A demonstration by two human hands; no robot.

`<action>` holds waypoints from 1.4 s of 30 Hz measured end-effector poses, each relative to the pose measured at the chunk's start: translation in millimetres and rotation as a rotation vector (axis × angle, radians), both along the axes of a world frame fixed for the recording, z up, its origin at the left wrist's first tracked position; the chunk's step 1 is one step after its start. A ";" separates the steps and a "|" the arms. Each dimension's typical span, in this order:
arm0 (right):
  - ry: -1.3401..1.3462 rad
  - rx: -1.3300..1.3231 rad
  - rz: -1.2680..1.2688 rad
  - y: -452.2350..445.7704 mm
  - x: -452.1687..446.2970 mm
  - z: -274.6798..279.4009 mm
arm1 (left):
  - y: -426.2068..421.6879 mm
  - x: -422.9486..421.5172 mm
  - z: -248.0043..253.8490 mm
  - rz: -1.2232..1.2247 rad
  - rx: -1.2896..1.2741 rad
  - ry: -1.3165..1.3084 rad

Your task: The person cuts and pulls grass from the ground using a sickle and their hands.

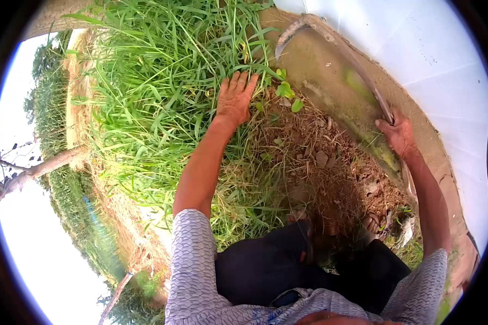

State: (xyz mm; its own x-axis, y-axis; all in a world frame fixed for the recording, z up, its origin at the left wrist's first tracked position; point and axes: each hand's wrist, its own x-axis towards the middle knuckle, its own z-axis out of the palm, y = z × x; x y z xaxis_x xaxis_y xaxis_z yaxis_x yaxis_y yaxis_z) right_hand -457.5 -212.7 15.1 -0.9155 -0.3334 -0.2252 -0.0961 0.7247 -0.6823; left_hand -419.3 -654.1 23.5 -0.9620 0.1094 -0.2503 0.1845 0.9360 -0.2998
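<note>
My right hand (399,135) is closed around the lower end of a long-handled sickle (363,71). Its bent wooden handle reaches up along the low wall, and the curved metal blade points down at the far end, near the grass edge. Out in front, my left hand (235,100) lies against the tall green grass (162,81), fingers stretched out and partly among the blades. No cut bunch shows in it. A small broad-leaved plant (287,92) grows just to the right of that hand.
A low, mossy earthen wall (331,70) curves along the right, with white sheeting (417,43) behind it. Brown soil with dry litter (325,162) lies between the grass and the wall, near my feet. A tree branch (49,162) stands at the left.
</note>
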 end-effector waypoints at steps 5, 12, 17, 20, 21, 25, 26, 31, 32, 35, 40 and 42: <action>-0.165 0.047 -0.051 -0.8 -3.0 1.0 | -12.4 -31.2 -4.8 0.350 -0.019 -0.311; -0.147 -0.039 -0.065 -1.8 -1.3 0.3 | -17.3 -27.0 -26.0 0.302 -0.156 -0.285; -0.193 -0.008 -0.079 0.0 -3.2 -0.3 | -18.7 -17.9 -30.2 0.348 -0.045 -0.209; -0.145 0.000 -0.046 -4.1 -0.8 -0.7 | -21.8 -18.8 -25.9 0.359 -0.065 -0.222; -0.078 0.028 -0.015 -1.6 -2.0 0.0 | -20.4 -24.2 -29.1 0.346 -0.086 -0.260; -0.129 0.019 -0.016 -1.3 -1.4 1.0 | -29.4 -29.0 -35.3 0.203 -0.127 -0.260; -0.133 0.009 -0.026 -2.0 -1.9 2.8 | -30.3 -32.4 -35.0 0.197 -0.129 -0.254; -0.139 0.008 -0.033 3.6 -0.6 -3.3 | -24.8 -36.3 -32.0 0.168 -0.166 -0.342; -0.141 0.018 -0.037 4.0 -1.4 -3.4 | -22.7 -35.9 -32.0 0.167 -0.166 -0.338; -0.136 0.024 -0.033 -2.1 -4.4 4.0 | -17.4 -27.1 -39.6 0.148 -0.281 -0.334; -0.127 0.025 -0.026 1.5 -3.8 -4.2 | -13.7 -20.9 -40.8 0.312 -0.230 -0.287; -0.165 0.039 -0.058 -2.9 -3.8 4.2 | -21.5 -26.9 -50.0 0.176 -0.307 -0.283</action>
State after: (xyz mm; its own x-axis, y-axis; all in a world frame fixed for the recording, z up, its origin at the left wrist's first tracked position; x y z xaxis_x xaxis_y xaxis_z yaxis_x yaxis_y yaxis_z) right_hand -461.3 -215.6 19.3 -0.8825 -0.2696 -0.3854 0.0570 0.7521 -0.6566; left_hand -446.2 -675.5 -26.5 -0.8482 -0.1704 -0.5015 0.1450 0.8360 -0.5292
